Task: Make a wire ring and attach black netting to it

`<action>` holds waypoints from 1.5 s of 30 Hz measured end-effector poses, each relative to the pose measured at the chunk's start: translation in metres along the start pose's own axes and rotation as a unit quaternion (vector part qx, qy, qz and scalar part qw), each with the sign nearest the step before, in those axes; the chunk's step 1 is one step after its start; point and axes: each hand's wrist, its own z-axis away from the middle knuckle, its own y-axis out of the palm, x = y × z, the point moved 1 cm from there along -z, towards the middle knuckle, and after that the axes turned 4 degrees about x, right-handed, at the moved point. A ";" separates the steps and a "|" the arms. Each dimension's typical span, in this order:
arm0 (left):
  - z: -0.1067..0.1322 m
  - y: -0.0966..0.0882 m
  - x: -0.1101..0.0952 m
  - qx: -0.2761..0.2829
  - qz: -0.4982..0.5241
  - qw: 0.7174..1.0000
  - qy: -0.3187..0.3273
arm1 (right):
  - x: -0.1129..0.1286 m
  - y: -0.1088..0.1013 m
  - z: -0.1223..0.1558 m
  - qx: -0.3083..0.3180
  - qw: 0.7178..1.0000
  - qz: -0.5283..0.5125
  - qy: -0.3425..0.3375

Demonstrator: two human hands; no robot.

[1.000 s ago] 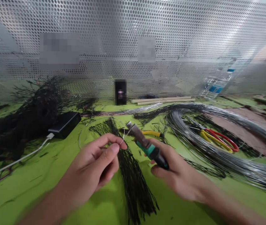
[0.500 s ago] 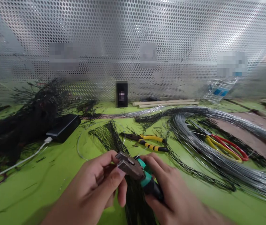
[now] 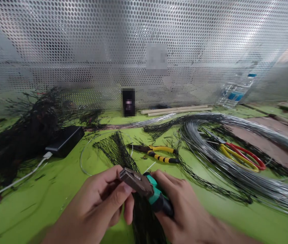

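Note:
My right hand (image 3: 176,200) is wrapped round the green-and-black handles of a pair of combination pliers (image 3: 140,184). The pliers' jaws are closed and point up and left, against the fingertips of my left hand (image 3: 105,200). That hand is closed in a pinch; a thin wire (image 3: 81,157) loops out on the left and runs in behind its fingers, where the grip itself is hidden. A bundle of black netting (image 3: 146,217) passes beneath both hands, its frayed end spread out beyond them. A short straight piece of wire shows just past the pliers.
Yellow-and-black long-nose pliers (image 3: 154,152) lie beyond my hands. To the right is a large coil of silvery wire (image 3: 197,149) with red-and-yellow-handled scissors (image 3: 242,157) in it. A black box (image 3: 65,140) with a white cable sits left, by heaped netting (image 3: 37,118). Perforated metal (image 3: 95,44) stands behind.
The combination pliers' jaws have gone from parted to closed. A short straight wire piece now shows beyond them. The whole view has shifted slightly; both hands keep their grips.

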 end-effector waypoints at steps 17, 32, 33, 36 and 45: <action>0.000 -0.002 -0.004 -0.016 -0.071 0.997 -0.002 | -0.007 -0.014 -0.001 -0.049 0.998 0.026 0.018; 0.007 0.007 -0.002 -0.007 -0.070 0.997 0.016 | 0.004 -0.019 0.002 -0.033 0.996 -0.078 0.007; 0.006 0.007 -0.002 -0.009 -0.071 0.997 0.016 | 0.005 -0.018 0.003 -0.030 0.995 -0.094 0.012; 0.006 0.006 0.001 -0.021 -0.079 0.997 0.017 | 0.007 -0.015 0.004 -0.013 0.990 -0.138 0.018; 0.012 0.011 -0.003 -0.071 -0.056 0.996 -0.022 | 0.010 -0.012 0.008 -0.027 0.991 -0.132 -0.019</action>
